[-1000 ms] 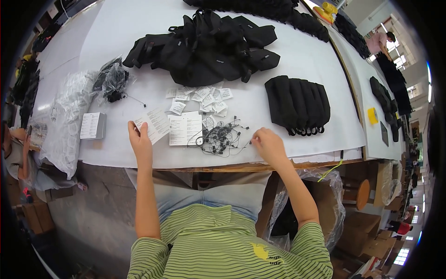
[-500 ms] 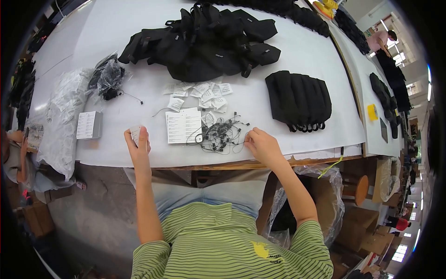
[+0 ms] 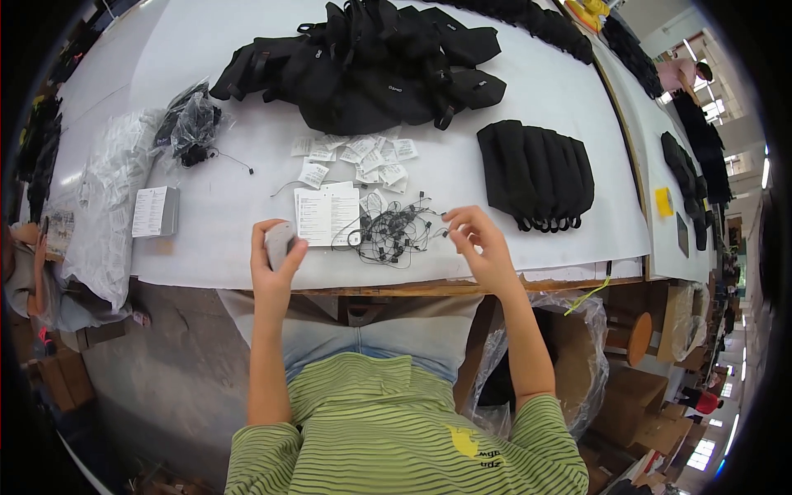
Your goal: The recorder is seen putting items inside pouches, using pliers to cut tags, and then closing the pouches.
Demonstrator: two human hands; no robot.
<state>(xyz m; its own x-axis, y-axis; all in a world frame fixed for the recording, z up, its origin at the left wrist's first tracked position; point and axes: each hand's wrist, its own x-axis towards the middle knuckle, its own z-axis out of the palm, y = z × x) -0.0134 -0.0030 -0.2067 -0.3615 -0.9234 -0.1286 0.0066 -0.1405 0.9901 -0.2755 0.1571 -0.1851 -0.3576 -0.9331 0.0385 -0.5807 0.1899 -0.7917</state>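
My left hand (image 3: 276, 260) is closed around a small light-grey tag stack (image 3: 278, 242), held upright just above the table's near edge. Beside the right end of a tangle of black tag strings (image 3: 394, 231) is my right hand (image 3: 481, 246), its thumb and fingers apart; no held string can be made out. White printed cards (image 3: 323, 216) lie left of the tangle, partly under it. Behind them is a scatter of small white labels (image 3: 360, 150).
A heap of black bags (image 3: 371, 87) covers the back of the white table (image 3: 206, 256). Folded black bags (image 3: 536, 173) sit at the right. At the left are a card stack (image 3: 155, 212), a plastic bag of black strings (image 3: 191, 128) and clear-wrapped white packets (image 3: 115, 198).
My left hand has moved right with the tag stack and turned it. My right hand has lifted slightly right, and its fingers, pinched at a black string before, have spread.
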